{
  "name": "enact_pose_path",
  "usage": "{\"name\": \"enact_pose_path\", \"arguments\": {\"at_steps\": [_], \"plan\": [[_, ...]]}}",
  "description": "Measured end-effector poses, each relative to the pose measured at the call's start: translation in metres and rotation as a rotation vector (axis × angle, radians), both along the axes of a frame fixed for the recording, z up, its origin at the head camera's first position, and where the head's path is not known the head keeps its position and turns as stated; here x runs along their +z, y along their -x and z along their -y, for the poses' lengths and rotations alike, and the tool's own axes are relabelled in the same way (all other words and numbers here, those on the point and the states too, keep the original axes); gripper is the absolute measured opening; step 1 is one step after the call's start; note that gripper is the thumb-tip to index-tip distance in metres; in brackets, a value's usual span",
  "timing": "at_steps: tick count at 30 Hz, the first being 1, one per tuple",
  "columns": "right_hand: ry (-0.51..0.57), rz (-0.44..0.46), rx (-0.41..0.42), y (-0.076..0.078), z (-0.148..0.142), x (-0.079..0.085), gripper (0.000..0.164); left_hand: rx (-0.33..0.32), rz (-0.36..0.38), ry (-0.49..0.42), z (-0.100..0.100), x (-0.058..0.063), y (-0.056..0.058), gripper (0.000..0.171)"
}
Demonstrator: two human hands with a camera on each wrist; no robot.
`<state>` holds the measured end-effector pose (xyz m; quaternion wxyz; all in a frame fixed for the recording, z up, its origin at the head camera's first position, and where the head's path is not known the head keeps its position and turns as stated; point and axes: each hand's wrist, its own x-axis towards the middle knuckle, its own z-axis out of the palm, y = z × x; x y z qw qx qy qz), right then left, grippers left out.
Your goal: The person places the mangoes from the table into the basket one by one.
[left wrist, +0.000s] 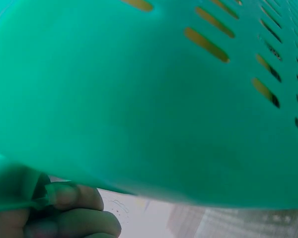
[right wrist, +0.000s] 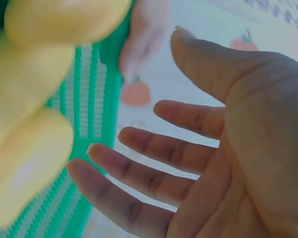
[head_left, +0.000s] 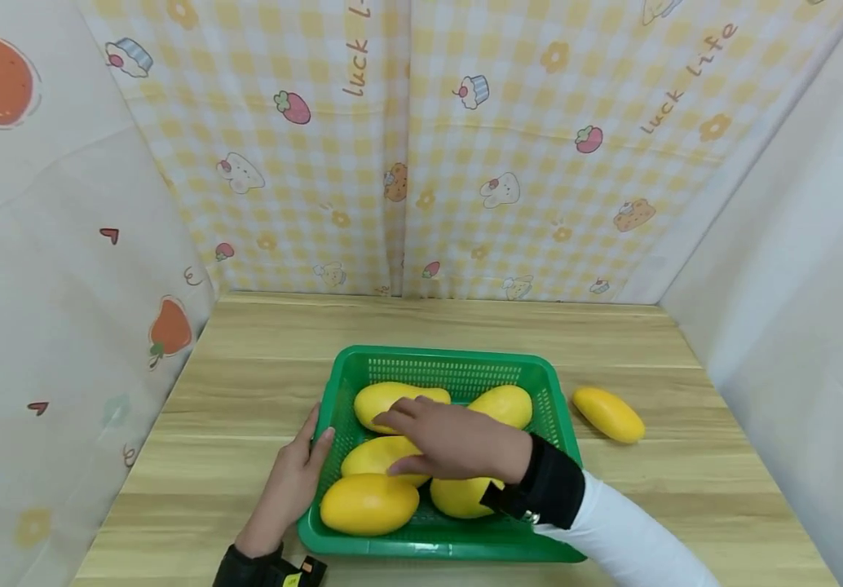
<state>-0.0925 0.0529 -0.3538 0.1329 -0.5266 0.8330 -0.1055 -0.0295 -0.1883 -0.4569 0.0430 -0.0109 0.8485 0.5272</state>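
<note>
A green plastic basket (head_left: 442, 550) holds several yellow mangoes (head_left: 368, 505). My left hand (head_left: 293, 477) grips its left rim, the thumb on top; in the left wrist view the fingers (left wrist: 82, 218) curl beneath the rim, next to the green wall (left wrist: 139, 124). Over the middle of the basket hovers my right hand (head_left: 451, 440), palm down, with nothing in it. Its fingers are spread and nearly straight in the right wrist view, apart from the mangoes (right wrist: 30, 163). In the head view this hand and its wrist partly cover the mangoes below.
One more mango (head_left: 608, 414) lies on the wooden table (head_left: 267, 326), to the right of the basket. A yellow checked cloth (head_left: 304, 187) hangs behind the table, and pale cloths flank it, the left one (head_left: 62, 269) printed with fruit.
</note>
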Motion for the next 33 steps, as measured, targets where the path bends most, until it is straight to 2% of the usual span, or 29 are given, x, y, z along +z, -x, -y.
{"name": "enact_pose_path", "arguments": {"at_steps": [5,8,11,22,27,33], "plan": [[0.075,0.014,-0.089,0.012,-0.028,0.011,0.048,0.006,-0.033,-0.004,-0.001,-0.003,0.001,0.061],[0.110,0.029,-0.153,0.016,-0.045,0.014,0.047,0.008,-0.023,-0.003,-0.001,-0.003,0.001,0.061],[0.114,0.035,-0.217,0.016,-0.059,0.015,0.048,0.009,-0.011,-0.007,0.000,-0.003,0.000,0.061],[0.110,0.013,-0.363,0.022,-0.098,0.019,0.048,0.011,-0.010,-0.020,-0.001,-0.006,0.000,0.061],[0.147,0.002,-0.444,0.027,-0.122,0.020,0.044,0.005,-0.027,-0.018,-0.001,-0.006,0.000,0.060],[0.164,-0.037,-0.593,0.032,-0.157,0.015,0.044,0.011,-0.037,-0.010,-0.002,-0.005,0.000,0.059]]}}
